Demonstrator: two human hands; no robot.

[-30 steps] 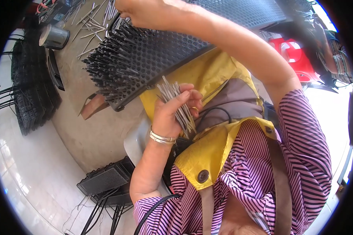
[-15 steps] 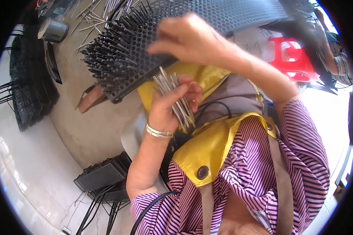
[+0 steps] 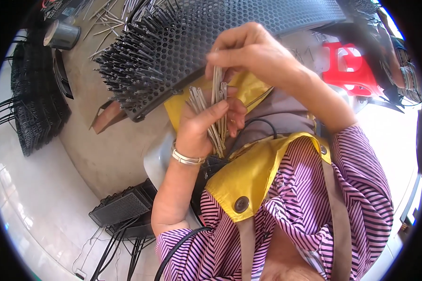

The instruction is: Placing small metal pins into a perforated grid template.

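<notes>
My left hand [image 3: 197, 129] is closed round a bundle of thin silvery metal strips [image 3: 219, 133] with small holes at their ends. The strips stand slanted, upper ends fanned out above my thumb. Over them, my right hand [image 3: 251, 51] pinches a metal strip [image 3: 216, 79] rising from the bundle; whether it is one strip or more I cannot tell. Just beyond both hands lies a black panel [image 3: 199, 40] full of round holes. Many thin dark pieces [image 3: 131, 58] stand upright in holes at its left end.
Loose metal strips [image 3: 109, 23] lie scattered beyond the panel, with a grey cylindrical can [image 3: 62, 35] at far left. Black racks [image 3: 37, 100] stand along the left, and black perforated parts [image 3: 124, 208] sit lower left. A red plastic stool [image 3: 349, 70] and another person's arm [image 3: 391, 61] are at right.
My right hand has come from above the panel down and right to the bundle's upper ends, and now pinches a strip there. My left hand keeps its hold, nearly still.
</notes>
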